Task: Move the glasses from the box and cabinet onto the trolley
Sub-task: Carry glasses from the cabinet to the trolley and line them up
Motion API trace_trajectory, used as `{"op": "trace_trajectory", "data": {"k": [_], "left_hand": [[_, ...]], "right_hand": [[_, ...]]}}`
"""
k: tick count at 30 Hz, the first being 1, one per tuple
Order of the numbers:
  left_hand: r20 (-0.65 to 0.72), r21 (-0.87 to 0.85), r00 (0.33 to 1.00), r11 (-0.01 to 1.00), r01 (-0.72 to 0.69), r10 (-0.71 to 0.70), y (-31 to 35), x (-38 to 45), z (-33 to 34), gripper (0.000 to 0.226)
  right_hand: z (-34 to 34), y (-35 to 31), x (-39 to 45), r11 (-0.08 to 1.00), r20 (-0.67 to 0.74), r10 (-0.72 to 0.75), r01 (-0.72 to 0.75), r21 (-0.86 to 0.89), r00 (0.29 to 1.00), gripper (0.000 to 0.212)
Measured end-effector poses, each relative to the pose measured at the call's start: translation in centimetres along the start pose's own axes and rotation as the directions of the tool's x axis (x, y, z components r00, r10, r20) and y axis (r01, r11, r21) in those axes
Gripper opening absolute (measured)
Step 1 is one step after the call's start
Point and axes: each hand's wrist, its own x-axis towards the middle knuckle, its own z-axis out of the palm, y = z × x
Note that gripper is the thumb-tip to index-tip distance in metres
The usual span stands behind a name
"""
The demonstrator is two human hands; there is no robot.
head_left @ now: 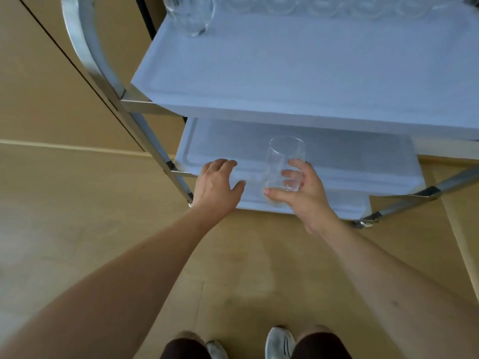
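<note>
My right hand [302,195] grips a clear tall glass [283,156] near its base, holding it upright over the front of the trolley's lower white shelf [350,161]. My left hand [216,185] rests with relaxed fingers on the front left edge of that lower shelf and holds nothing. The top white shelf [298,73] carries a clear glass [190,14] at its back left and a row of several more glasses [324,6] along its far edge. No box or cabinet interior is in view.
The trolley's metal frame [103,73] curves up on the left, with a rail [420,198] at the lower right. Wooden cabinet panels [51,73] stand to the left. Wooden floor [129,255] lies below, with my shoes [278,343] at the bottom.
</note>
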Motion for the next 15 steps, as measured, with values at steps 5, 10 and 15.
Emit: {"op": "trace_trajectory", "data": {"k": [5,10,15], "left_hand": [[-0.083,0.025,0.993,0.997,-0.079,0.081,-2.6,3.7,3.6,0.052],[-0.148,0.052,0.977,0.987,-0.15,0.156,-4.2,6.7,6.1,0.051],[-0.162,0.072,0.958,0.971,-0.227,0.236,-3.8,8.6,8.3,0.049]], "right_hand": [[1.4,2.3,4.6,0.984,-0.025,-0.172,0.17,-0.049,0.985,0.084],[2.4,4.1,8.0,0.951,-0.083,-0.309,0.304,-0.064,0.948,0.086],[1.6,5.3,9.6,0.926,-0.162,-0.376,0.366,-0.09,0.912,0.084]]}}
